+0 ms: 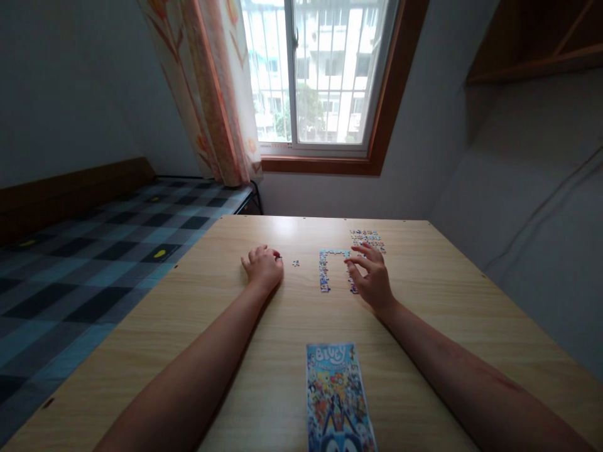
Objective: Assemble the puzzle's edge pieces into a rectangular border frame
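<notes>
My left hand (264, 269) rests on the table with its fingers curled. A small dark bit, seemingly a puzzle piece (280, 257), shows at its fingertips. A loose puzzle piece (296, 263) lies just to the right of that hand. Farther right is a partly joined jigsaw puzzle (323, 271), its top and left strips forming a border with bare wood inside. My right hand (373, 276) hovers over or touches its right strip, fingers apart, and hides much of that side. I see nothing held between its thumb and fingers.
Rows of loose puzzle pieces (367, 237) lie beyond my right hand. The puzzle box (336, 395), printed "Bluey", lies near me on the wooden table (188, 351). To the left is a bed with a checked cover (117, 251); a window (330, 75) and curtain (211, 94) are ahead.
</notes>
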A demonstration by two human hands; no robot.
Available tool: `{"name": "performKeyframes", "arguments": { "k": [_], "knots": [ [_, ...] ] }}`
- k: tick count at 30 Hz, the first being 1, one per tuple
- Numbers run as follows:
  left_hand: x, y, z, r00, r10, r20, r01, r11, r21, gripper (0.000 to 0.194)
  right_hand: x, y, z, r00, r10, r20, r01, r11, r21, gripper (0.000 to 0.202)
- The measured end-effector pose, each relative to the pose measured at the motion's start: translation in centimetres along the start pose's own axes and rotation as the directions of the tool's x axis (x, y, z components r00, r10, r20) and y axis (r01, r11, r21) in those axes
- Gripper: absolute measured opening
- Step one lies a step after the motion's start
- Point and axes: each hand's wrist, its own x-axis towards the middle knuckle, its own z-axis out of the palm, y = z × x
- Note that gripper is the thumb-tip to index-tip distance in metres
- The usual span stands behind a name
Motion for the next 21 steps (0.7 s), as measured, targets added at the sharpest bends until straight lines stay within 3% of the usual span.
{"name": "performKeyframes", "arguments": {
  "k": [12,21],
  "knots": [
    [-0.37,0.2,-0.17,0.996,0.079,-0.041,-0.072,0.986,0.149,0.025,0.07,-0.17,-0.04,1.0,0.002,0.01,-0.002,1.0,-0.004,0.016],
    [-0.3,0.25,-0.11,0.996,0.088,-0.008,-0.087,0.994,0.072,0.022,0.02,-0.11,-0.01,0.999,0.015,0.032,-0.015,1.0,0.003,0.016]
  ]
}}
